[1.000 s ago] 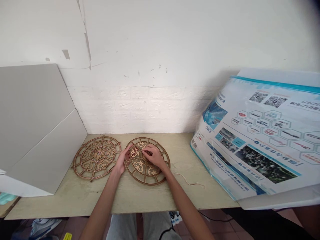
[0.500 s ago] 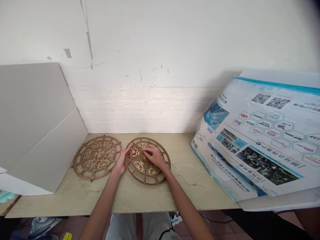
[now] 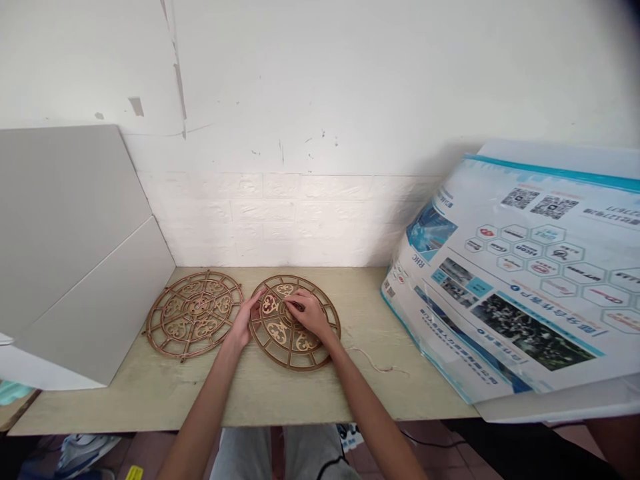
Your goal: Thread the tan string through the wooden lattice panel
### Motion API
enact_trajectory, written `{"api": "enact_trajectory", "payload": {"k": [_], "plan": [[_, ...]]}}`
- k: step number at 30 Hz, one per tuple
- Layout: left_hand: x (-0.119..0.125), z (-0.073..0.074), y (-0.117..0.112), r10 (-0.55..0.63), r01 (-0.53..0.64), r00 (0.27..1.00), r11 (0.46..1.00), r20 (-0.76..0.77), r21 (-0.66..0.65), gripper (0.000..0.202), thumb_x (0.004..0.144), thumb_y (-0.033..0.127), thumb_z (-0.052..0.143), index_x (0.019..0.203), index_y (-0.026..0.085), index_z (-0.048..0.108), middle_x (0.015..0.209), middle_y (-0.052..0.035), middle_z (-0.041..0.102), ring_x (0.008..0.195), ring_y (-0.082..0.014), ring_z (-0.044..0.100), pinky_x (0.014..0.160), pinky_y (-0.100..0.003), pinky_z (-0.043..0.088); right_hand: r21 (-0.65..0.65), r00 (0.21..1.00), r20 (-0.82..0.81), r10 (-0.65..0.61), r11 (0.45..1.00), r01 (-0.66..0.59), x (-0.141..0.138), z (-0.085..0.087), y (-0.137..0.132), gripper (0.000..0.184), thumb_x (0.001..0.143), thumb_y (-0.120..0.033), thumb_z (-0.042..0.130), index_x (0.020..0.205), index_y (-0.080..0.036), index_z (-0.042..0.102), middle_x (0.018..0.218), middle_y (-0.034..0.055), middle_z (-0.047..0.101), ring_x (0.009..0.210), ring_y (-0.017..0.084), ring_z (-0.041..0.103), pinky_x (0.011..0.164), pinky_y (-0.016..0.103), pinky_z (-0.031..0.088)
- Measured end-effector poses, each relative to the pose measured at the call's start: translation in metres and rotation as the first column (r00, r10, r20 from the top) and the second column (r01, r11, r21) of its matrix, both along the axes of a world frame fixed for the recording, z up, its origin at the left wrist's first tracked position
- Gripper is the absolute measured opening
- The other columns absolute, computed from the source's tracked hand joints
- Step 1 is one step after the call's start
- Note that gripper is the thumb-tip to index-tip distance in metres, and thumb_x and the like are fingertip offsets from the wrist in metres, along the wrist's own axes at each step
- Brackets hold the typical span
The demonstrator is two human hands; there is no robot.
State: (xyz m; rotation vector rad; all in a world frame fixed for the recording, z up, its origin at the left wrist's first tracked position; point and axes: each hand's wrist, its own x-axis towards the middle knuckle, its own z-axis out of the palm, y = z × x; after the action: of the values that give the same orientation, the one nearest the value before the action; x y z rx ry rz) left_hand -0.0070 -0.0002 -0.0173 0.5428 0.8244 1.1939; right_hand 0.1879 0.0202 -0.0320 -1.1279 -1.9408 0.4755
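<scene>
Head view gives me the right disc (image 3: 286, 359), a round wooden fretwork, lying flat on the table (image 3: 260, 393) directly under the two hands. The left hand (image 3: 243, 320) is open and rests on the disc's left edge, and I think it is placed there to keep the disc from sliding. The right hand (image 3: 311, 315) lies over the disc's middle, with its fingers (image 3: 295, 305) pinched narrow at the centre. Something small and dark may be between them, but from here it is too small to tell what it is. This pinch seems to be the careful work, so the other hand only steadies. The left disc (image 3: 194, 315), of a similar pattern, lies flat just beside the left hand, and nothing is touching it. A thin cord (image 3: 375, 360) lies loose on the table, right of the right disc. Further right, a printed poster (image 3: 525, 300) leans against the wall (image 3: 300, 87).
</scene>
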Motion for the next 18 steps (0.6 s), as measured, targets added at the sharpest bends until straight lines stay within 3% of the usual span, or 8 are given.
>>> {"api": "enact_trajectory", "payload": {"k": [10, 18], "plan": [[0.0002, 0.0005, 0.0001, 0.001, -0.001, 1.000, 1.000, 0.007, 0.000, 0.038, 0.086, 0.023, 0.064, 0.122, 0.010, 0.064, 0.117, -0.0147, 0.066, 0.083, -0.0172, 0.066, 0.073, -0.026, 0.053, 0.074, 0.999, 0.036, 0.010, 0.997, -0.013, -0.0002, -0.0049, 0.0022, 0.024, 0.087, -0.027, 0.053, 0.092, -0.019, 0.075, 0.091, 0.0053, 0.067, 0.087, 0.009, 0.057, 0.080, 0.022, 0.045], [0.0009, 0.0017, -0.0008, 0.002, -0.002, 1.000, 1.000, 0.017, -0.009, 0.035, 0.085, 0.023, 0.066, 0.117, 0.011, 0.067, 0.116, -0.0138, 0.067, 0.082, -0.0167, 0.067, 0.074, -0.026, 0.054, 0.095, 0.982, 0.189, -0.029, 0.995, 0.011, 0.0001, -0.0077, 0.0029, 0.021, 0.085, -0.020, 0.052, 0.092, -0.021, 0.072, 0.092, 0.0035, 0.065, 0.091, 0.010, 0.054, 0.086, 0.024, 0.043]]}}
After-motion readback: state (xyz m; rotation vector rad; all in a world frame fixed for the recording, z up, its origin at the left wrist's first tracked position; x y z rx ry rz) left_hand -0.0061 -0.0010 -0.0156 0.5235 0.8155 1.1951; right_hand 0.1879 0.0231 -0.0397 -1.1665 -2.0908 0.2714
